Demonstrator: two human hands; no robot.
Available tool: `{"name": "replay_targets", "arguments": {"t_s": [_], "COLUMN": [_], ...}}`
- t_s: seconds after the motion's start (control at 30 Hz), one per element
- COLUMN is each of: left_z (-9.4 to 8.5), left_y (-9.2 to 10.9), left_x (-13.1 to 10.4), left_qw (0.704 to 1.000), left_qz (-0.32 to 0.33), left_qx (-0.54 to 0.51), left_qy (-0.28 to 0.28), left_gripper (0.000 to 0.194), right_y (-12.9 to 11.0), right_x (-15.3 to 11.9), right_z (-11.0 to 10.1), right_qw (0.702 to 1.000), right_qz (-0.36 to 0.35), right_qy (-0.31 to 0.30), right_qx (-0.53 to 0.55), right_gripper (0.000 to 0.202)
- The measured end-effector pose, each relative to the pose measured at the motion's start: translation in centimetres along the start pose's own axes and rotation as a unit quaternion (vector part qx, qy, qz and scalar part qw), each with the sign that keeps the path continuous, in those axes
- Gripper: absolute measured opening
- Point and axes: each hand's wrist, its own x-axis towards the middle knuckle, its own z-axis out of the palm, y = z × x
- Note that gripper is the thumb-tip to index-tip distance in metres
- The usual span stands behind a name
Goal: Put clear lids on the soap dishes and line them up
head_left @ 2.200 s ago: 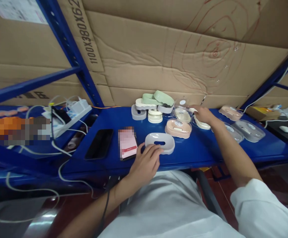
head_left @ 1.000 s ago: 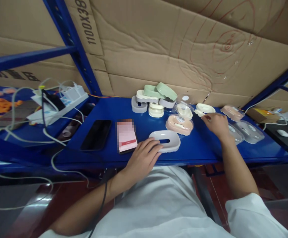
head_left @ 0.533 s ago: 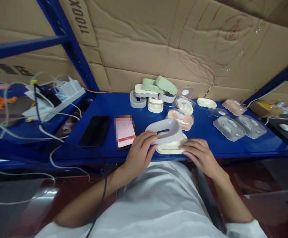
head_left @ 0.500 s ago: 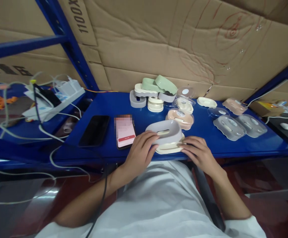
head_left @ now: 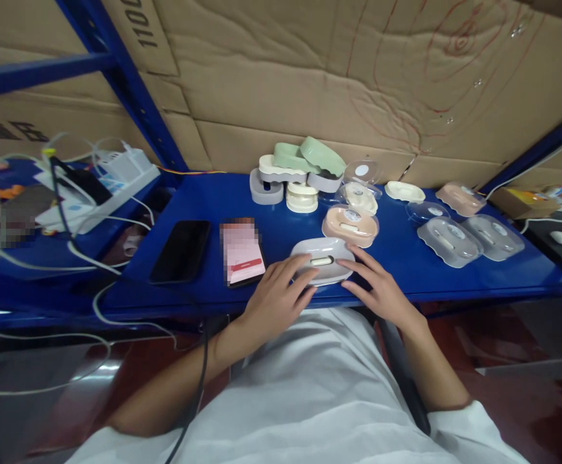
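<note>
A grey oval dish (head_left: 327, 276) with a slot in its middle lies at the table's front edge; something cream shows through the slot. My left hand (head_left: 281, 290) rests on the dish's left side, fingers spread. From the right, my right hand (head_left: 377, 287) touches the dish's right rim with its fingers apart. Just behind the dish sits a pink dish (head_left: 351, 225) under a clear cover. A phone with a lit screen (head_left: 243, 251) lies left of the dish, and a dark phone (head_left: 181, 251) is farther left.
At the back stand stacked green pieces (head_left: 322, 156), grey pieces (head_left: 266, 191) and cream pieces (head_left: 302, 198). Clear-covered grey dishes (head_left: 450, 241) lie on the right. White cables and a power strip (head_left: 116, 187) are at the left. Cardboard (head_left: 281, 84) rises behind.
The grey dish has come down level over the cream piece, which now shows only through the slot. Both hands have shifted onto the grey dish with their fingers more spread.
</note>
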Motion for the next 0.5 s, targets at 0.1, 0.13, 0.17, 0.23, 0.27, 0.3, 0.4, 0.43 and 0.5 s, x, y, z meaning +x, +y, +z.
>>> {"name": "replay_targets", "arguments": {"t_s": [0.1,0.13,0.17,0.23,0.27,0.3,0.4,0.43,0.5], "left_z": [0.1,0.1,0.1,0.1,0.1,0.0,-0.1,-0.2,-0.3], "left_y": [0.0,0.0,0.0,0.0,-0.1,-0.2,-0.3,-0.3,-0.3], "left_x": [0.0,0.0,0.0,0.0,0.0,0.0,0.0,0.0,0.1], "left_qw": [1.000,1.000,1.000,1.000,0.999,0.999,0.998,0.998,0.998], "left_qz": [-0.008,-0.013,-0.018,-0.028,-0.030,-0.031,-0.032,-0.034,-0.034], "left_qx": [0.012,0.011,0.007,-0.009,-0.018,-0.027,-0.043,-0.046,-0.052], "left_qy": [-0.002,-0.003,-0.003,-0.005,-0.004,-0.001,0.017,0.022,0.023], "left_gripper": [0.026,0.027,0.028,0.029,0.029,0.028,0.025,0.025,0.025], "right_y": [0.2,0.3,0.3,0.3,0.2,0.1,0.0,0.0,0.1], "right_x": [-0.1,0.0,0.0,0.4,0.6,0.9,1.9,2.1,2.2], "right_z": [0.1,0.1,0.2,0.1,0.1,0.1,0.2,0.2,0.3], "right_qw": [1.000,1.000,0.999,0.998,0.997,0.996,0.993,0.993,0.992], "right_qz": [-0.004,-0.006,-0.007,-0.012,-0.018,-0.030,-0.079,-0.091,-0.097], "right_qy": [0.003,0.011,0.024,0.057,0.066,0.070,0.058,0.054,0.052], "right_qx": [-0.012,-0.016,-0.021,-0.035,-0.042,-0.049,-0.059,-0.058,-0.057], "right_gripper": [0.041,0.039,0.037,0.033,0.032,0.031,0.039,0.042,0.043]}}
